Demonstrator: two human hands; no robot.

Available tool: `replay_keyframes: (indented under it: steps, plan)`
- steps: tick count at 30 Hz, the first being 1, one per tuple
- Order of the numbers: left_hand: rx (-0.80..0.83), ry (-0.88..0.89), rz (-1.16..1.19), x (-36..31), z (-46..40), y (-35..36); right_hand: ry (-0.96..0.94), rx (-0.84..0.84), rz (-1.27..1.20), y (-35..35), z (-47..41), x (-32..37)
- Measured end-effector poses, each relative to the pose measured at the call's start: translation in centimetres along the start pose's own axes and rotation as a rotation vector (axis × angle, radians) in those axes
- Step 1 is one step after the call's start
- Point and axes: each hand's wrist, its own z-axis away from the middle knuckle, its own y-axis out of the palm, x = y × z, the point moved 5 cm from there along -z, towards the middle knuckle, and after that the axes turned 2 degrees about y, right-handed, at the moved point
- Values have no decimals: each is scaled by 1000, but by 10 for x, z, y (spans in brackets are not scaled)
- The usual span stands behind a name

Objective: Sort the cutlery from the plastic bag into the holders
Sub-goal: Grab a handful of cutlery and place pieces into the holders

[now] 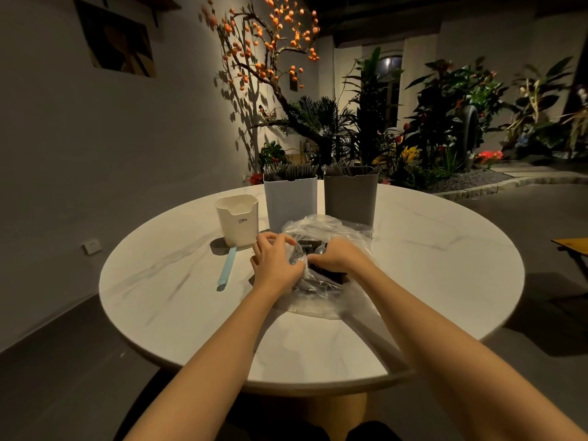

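Note:
A clear plastic bag [327, 230] lies crumpled in the middle of the round table, with dark cutlery and a metal spoon [321, 249] showing inside. My left hand [275, 259] pinches the bag's left edge. My right hand [337, 256] reaches into the bag's opening, its fingers curled down among the cutlery and partly hidden by plastic. Behind the bag stand three holders: a short cream one [237, 219] at the left, a tall light grey one [290, 202] and a tall dark grey one [350, 198], both tall ones holding several dark handles.
A light blue utensil [226, 269] lies flat on the white marble table [429, 265], in front of the cream holder. Beyond the table are a wall, a decorative tree with orange fruit and dense plants. A wooden edge [572, 245] shows at the far right.

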Motion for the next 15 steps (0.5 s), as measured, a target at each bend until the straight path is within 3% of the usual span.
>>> replay_keyframes:
  steps: [6, 15]
  plan:
    - [-171, 146, 75, -6, 0, -7, -7, 48, 91, 0, 1, 5]
    - [-43, 272, -3, -12, 4, 4, -11, 68, 156, -5, -1, 1]
